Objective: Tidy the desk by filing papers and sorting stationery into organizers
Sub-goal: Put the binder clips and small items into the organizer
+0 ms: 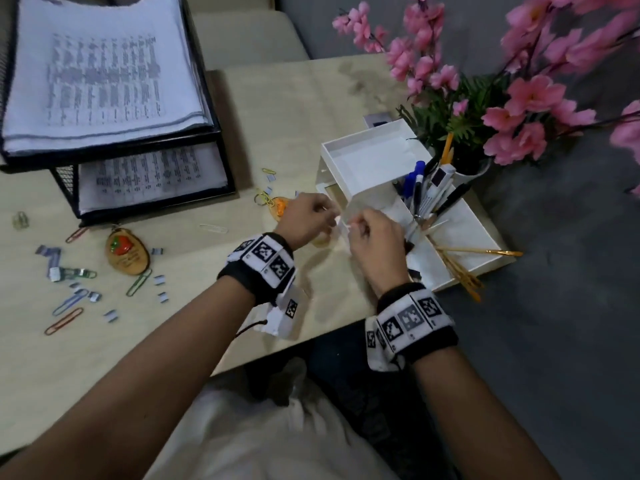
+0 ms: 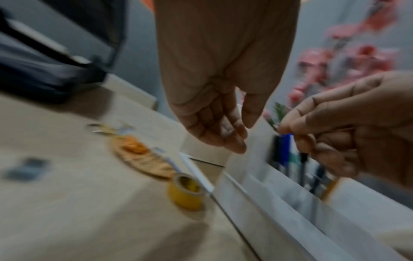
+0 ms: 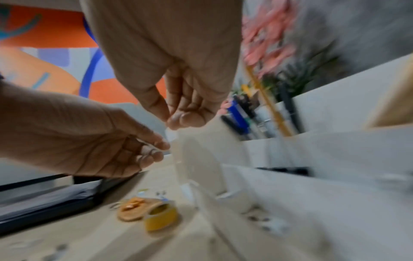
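Observation:
Between both hands hangs a small clear plastic pouch, held over the front left corner of the white desk organizer. My right hand pinches its top edge. At the pouch's left edge, my left hand pinches with thumb and fingertips. What the pouch holds is too blurred to tell. Pens and markers stand in the organizer's cup. Coloured paper clips and staple strips lie scattered at the desk's left.
A yellow tape roll and a wooden keychain with an orange charm lie under my left hand. A strawberry keychain sits further left. The black mesh paper tray holds printed sheets. Pink flowers rise behind the organizer.

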`<action>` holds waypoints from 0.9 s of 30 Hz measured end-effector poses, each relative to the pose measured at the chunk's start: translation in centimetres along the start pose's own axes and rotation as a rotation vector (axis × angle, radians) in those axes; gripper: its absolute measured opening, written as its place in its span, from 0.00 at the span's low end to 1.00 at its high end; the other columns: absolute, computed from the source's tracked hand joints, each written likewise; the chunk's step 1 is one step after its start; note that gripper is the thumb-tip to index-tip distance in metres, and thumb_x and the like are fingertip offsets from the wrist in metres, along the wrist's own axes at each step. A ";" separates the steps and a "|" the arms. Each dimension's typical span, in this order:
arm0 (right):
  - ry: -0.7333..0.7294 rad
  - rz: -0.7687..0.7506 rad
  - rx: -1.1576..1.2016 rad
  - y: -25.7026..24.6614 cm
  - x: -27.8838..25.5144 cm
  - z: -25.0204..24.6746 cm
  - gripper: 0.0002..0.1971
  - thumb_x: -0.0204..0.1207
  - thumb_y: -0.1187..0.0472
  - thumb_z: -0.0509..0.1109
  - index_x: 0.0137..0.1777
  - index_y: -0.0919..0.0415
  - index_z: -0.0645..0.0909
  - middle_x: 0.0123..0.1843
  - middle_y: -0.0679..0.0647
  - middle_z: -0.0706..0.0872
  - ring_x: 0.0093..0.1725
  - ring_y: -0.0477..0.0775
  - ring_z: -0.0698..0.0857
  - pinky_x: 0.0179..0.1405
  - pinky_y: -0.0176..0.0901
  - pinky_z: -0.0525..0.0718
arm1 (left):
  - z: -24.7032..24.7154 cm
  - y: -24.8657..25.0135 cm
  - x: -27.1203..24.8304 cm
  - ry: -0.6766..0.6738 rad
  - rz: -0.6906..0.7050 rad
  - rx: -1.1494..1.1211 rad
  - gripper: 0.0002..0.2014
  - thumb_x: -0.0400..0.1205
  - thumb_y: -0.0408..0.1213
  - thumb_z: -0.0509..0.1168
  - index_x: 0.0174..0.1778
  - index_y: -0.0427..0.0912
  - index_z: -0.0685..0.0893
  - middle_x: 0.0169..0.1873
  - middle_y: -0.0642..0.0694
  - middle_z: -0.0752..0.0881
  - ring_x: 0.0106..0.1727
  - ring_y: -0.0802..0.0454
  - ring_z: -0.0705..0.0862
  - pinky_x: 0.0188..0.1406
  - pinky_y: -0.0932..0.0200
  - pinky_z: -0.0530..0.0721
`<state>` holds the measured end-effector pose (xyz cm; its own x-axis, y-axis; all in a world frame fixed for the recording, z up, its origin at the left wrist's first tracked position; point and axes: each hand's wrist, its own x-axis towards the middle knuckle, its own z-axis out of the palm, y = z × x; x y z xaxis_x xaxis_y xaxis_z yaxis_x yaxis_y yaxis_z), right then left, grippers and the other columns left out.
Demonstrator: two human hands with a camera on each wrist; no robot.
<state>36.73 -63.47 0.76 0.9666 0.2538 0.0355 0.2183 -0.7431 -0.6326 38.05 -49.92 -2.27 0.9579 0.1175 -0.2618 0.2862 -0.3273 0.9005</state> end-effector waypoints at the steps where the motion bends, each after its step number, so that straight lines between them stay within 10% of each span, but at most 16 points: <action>1: -0.050 -0.019 0.019 -1.0 0.9 1.1 0.05 0.76 0.69 0.63 0.44 0.68 0.81 0.42 0.59 0.84 0.42 0.54 0.79 0.41 0.40 0.74 | -1.4 -1.0 -0.3 0.083 -0.090 -0.138 0.11 0.81 0.28 0.61 0.34 0.40 0.82 0.19 0.54 0.84 0.20 0.63 0.81 0.23 0.70 0.78; 7: -0.357 -0.036 -0.173 -3.5 6.5 8.8 0.13 0.75 0.65 0.64 0.57 0.68 0.80 0.61 0.67 0.81 0.63 0.66 0.78 0.59 0.52 0.78 | -8.9 -6.0 -3.6 0.334 -0.551 -0.827 0.14 0.85 0.28 0.51 0.33 0.38 0.72 0.27 0.43 0.77 0.11 0.59 0.80 0.11 0.73 0.76; 11: -0.412 -0.015 -0.357 -3.5 7.8 11.5 0.21 0.73 0.60 0.69 0.64 0.66 0.73 0.68 0.63 0.72 0.69 0.66 0.70 0.63 0.54 0.73 | -12.0 -8.6 -5.7 0.394 -0.638 -0.982 0.14 0.86 0.30 0.52 0.34 0.39 0.72 0.11 0.50 0.79 0.11 0.62 0.79 0.09 0.70 0.76; 16: -0.433 0.173 -0.398 -4.0 8.1 11.7 0.32 0.67 0.53 0.77 0.66 0.67 0.70 0.70 0.64 0.72 0.72 0.66 0.68 0.68 0.56 0.71 | -13.5 -9.5 -7.0 0.394 -0.646 -1.009 0.12 0.85 0.30 0.54 0.36 0.38 0.76 0.15 0.47 0.84 0.15 0.59 0.83 0.13 0.69 0.81; 23: -0.410 0.235 -0.018 -7.3 5.2 9.9 0.07 0.76 0.68 0.65 0.53 0.66 0.77 0.53 0.61 0.81 0.49 0.60 0.81 0.40 0.34 0.76 | -12.3 -9.0 -6.4 0.224 -0.604 -0.952 0.12 0.86 0.43 0.56 0.39 0.42 0.76 0.30 0.47 0.84 0.32 0.56 0.84 0.31 0.65 0.86; 27: -0.508 0.158 0.256 -11.2 2.6 11.1 0.15 0.69 0.70 0.74 0.55 0.61 0.78 0.47 0.51 0.80 0.46 0.50 0.80 0.28 0.28 0.73 | -12.4 -8.7 -6.9 0.127 -0.542 -0.889 0.14 0.84 0.50 0.58 0.41 0.43 0.78 0.34 0.47 0.79 0.36 0.53 0.78 0.36 0.61 0.83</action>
<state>35.35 -47.61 -0.64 0.7855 0.4637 -0.4099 -0.0237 -0.6392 -0.7687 28.69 -36.28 -4.04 0.6822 0.1567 -0.7142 0.5093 0.5991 0.6179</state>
